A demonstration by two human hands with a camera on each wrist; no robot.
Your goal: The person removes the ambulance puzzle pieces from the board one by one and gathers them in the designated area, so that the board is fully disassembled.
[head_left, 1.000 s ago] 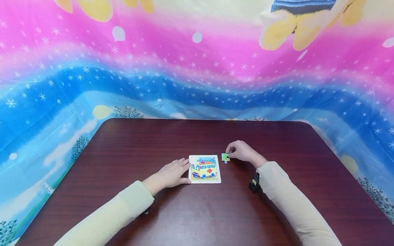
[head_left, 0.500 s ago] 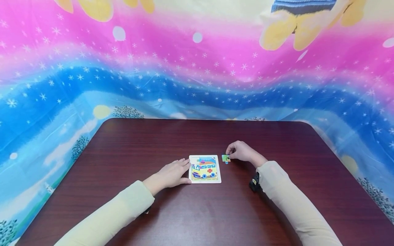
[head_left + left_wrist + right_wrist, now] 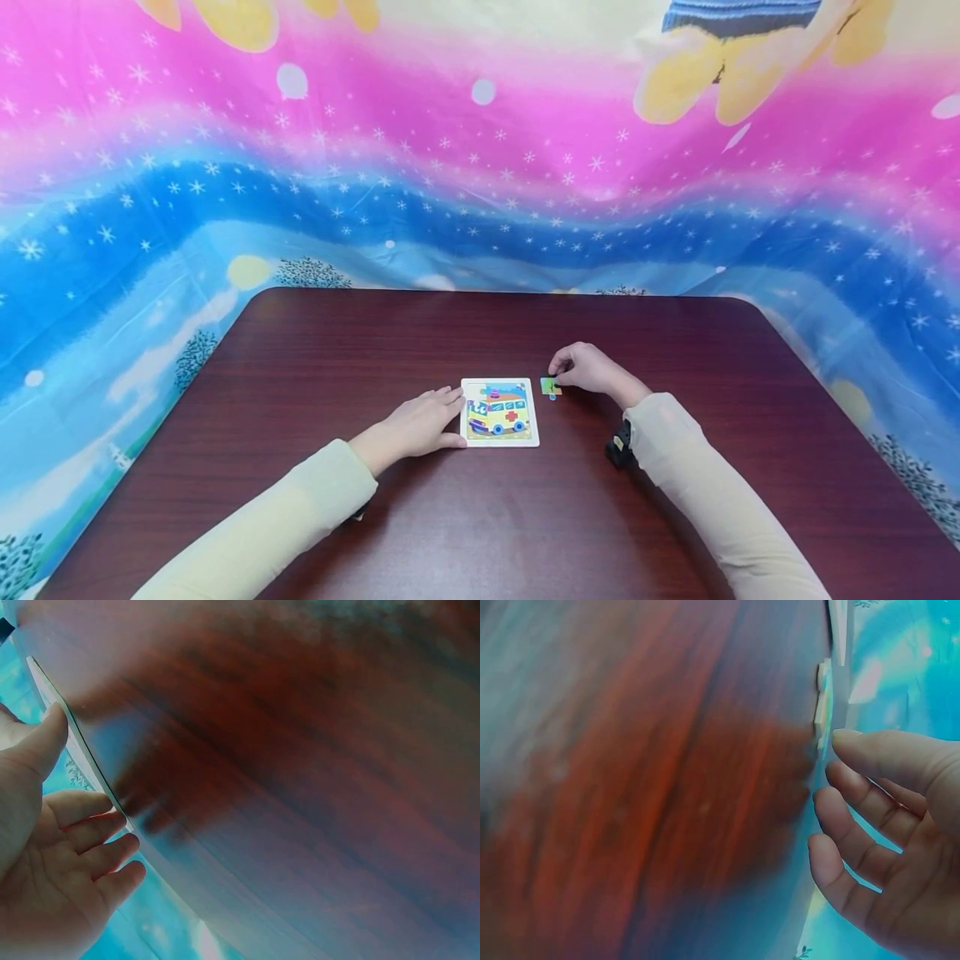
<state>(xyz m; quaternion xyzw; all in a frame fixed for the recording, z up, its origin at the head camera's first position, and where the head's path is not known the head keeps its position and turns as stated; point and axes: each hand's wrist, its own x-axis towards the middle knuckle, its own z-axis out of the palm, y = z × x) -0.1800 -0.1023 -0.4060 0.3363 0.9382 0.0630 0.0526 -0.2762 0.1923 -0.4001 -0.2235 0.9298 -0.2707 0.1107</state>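
A small white-framed puzzle [image 3: 511, 417] with a yellow ambulance picture lies flat on the table. Its upper left corner shows a pale bare patch. My left hand [image 3: 420, 422] rests along the frame's left edge, thumb at the near corner and fingers stretched out. Just right of the frame is a green and blue jigsaw piece [image 3: 551, 387] with a rounded tab towards me. The thumb and index finger of my right hand [image 3: 588, 368] pinch its far right side. In the right wrist view, the jigsaw piece [image 3: 823, 705] appears edge-on beside the thumb tip.
The dark red-brown wooden table [image 3: 480, 517] has rounded far corners. Behind it and at both sides hangs a pink and blue cloth [image 3: 480, 167] with snowflakes. A black wrist device [image 3: 620, 446] sits under the right sleeve.
The jigsaw piece has shifted very slightly towards me and to the right, with my right fingers on it. My left hand stays at the frame.
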